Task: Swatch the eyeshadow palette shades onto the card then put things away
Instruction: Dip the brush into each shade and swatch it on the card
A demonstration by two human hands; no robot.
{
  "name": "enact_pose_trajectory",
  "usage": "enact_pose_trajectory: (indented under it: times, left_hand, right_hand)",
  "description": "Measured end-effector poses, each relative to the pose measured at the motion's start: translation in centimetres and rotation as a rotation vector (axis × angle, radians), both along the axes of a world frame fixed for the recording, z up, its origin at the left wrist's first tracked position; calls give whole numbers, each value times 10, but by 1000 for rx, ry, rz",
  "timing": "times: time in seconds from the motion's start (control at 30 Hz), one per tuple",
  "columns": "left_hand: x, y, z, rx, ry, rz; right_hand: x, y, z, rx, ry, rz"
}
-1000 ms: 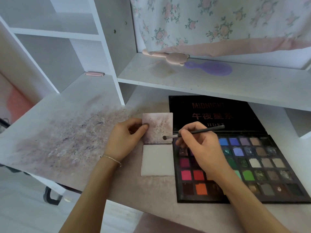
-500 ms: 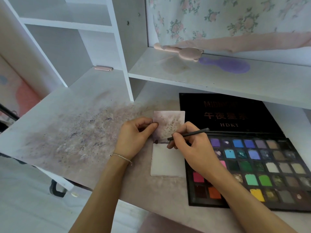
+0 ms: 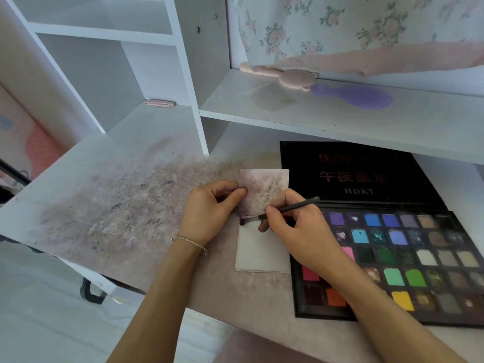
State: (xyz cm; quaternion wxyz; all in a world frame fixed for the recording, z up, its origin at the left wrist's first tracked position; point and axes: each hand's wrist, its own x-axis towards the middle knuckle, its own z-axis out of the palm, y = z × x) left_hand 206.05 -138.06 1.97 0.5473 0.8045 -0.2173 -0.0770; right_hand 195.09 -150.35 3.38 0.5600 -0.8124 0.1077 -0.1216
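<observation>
A small folded white card point(image 3: 262, 251) lies on the desk, its smudged upper flap point(image 3: 264, 189) raised. My left hand point(image 3: 209, 208) pinches that flap at its left edge. My right hand point(image 3: 296, 226) holds a thin dark brush point(image 3: 285, 210); its dark-loaded tip touches the top left corner of the card's lower half. The open black eyeshadow palette point(image 3: 408, 247) with many coloured pans lies right of the card, partly under my right forearm, its lid point(image 3: 353, 176) leaning back.
The desk top point(image 3: 110, 205) left of the card is stained with purple-grey powder. A shelf point(image 3: 340, 119) above the palette carries a pink bear-shaped brush point(image 3: 288, 77) and a purple hairbrush point(image 3: 356, 96). A pink clip point(image 3: 159, 103) lies in the cubby at left.
My right hand has carried the brush from over the palette leftwards and down; its tip now rests on the card's lower half. My left hand keeps hold of the flap.
</observation>
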Motion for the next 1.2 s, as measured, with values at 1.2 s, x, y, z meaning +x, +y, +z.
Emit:
enact_pose_trajectory:
  times: [1.2]
  left_hand:
    - [-1, 1, 2, 12, -1, -23]
  right_hand:
    - [1, 0, 0, -22, 16, 10]
